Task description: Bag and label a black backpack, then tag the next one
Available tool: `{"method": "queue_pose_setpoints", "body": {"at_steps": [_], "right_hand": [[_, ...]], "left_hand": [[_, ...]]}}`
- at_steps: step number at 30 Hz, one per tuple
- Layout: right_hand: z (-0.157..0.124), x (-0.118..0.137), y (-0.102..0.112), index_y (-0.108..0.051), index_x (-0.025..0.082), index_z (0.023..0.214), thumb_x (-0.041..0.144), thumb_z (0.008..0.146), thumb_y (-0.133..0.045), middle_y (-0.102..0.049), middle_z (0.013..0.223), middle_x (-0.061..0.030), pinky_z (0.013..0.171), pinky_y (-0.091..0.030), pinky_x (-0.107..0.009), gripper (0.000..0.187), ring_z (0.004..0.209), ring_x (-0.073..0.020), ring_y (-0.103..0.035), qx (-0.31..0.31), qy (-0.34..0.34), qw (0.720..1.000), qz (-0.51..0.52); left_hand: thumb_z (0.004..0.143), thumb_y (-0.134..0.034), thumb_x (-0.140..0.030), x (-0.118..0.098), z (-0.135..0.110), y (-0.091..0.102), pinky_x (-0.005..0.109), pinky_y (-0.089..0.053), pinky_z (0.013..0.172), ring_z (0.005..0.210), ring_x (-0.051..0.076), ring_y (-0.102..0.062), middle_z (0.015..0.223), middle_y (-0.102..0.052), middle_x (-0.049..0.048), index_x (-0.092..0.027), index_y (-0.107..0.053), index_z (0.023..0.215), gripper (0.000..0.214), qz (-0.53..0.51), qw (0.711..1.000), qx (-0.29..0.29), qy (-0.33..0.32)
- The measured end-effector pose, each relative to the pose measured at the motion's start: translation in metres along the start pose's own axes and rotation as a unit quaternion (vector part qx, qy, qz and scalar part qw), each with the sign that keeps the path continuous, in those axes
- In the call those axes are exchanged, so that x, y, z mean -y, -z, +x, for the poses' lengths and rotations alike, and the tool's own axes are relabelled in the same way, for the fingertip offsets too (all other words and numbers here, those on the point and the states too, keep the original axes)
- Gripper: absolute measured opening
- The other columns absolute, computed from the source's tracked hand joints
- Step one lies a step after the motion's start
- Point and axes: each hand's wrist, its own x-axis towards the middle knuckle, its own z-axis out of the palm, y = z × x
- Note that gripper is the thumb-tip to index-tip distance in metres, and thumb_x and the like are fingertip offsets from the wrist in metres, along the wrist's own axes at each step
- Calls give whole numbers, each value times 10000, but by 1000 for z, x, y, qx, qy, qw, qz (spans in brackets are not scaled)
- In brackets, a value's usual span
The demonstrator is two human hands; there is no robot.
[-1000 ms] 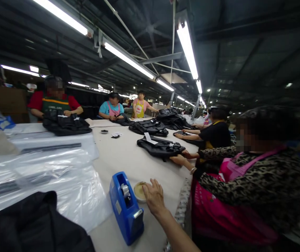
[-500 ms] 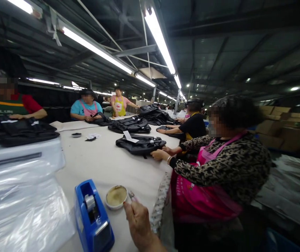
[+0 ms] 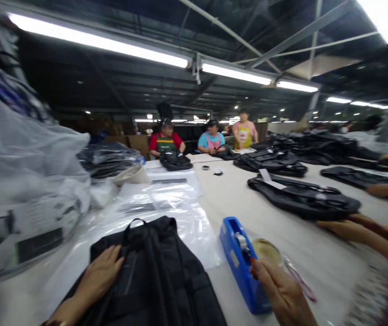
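Note:
A black backpack [image 3: 160,276] lies in front of me, straps up, with a small loop at its top. My left hand [image 3: 104,271] rests flat on its left side, fingers stretched out. My right hand [image 3: 282,290] is closed, thumb and forefinger drawn together, beside a blue tape dispenser [image 3: 238,267]. The fingertips look reddish; whether they pinch anything small I cannot make out. Just behind that hand is a round, shallow container [image 3: 267,251] with a yellowish inside, partly covered. Small snips with a pinkish handle [image 3: 301,280] lie to the right of it.
Clear plastic bags [image 3: 180,226] lie stacked behind the backpack. A large wrapped bundle [image 3: 27,190] stands at left. A co-worker's hands [image 3: 350,228] touch another black bag [image 3: 303,197] at right. Other people work at the far side, among piles of black bags [image 3: 316,145].
My view has swung left, bringing the backpack and my left hand into sight. My right hand now is nearer the tape dispenser, overlapping it and the round container.

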Motion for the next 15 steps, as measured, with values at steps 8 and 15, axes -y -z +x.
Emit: {"method": "queue_pose_setpoints", "body": {"at_steps": [8, 15], "right_hand": [[76, 39, -151, -570, 187, 1096, 365, 808, -469, -619, 1101, -115, 848, -472, -376, 354, 975, -249, -610, 240, 22, 968, -75], [118, 5, -247, -334, 6, 1339, 402, 885, -345, -483, 1284, -269, 966, -365, -481, 603, 1207, -341, -471, 270, -137, 941, -151]], "left_hand": [[903, -295, -436, 18, 38, 21, 452, -378, 897, 1061, 338, -524, 1080, -601, 183, -100, -573, 1023, 452, -1, 997, 36, 65], [822, -425, -569, 45, 100, 1, 396, -381, 937, 1140, 301, -515, 1213, -577, 160, -136, -537, 1151, 555, -87, 990, 94, 56]]}}
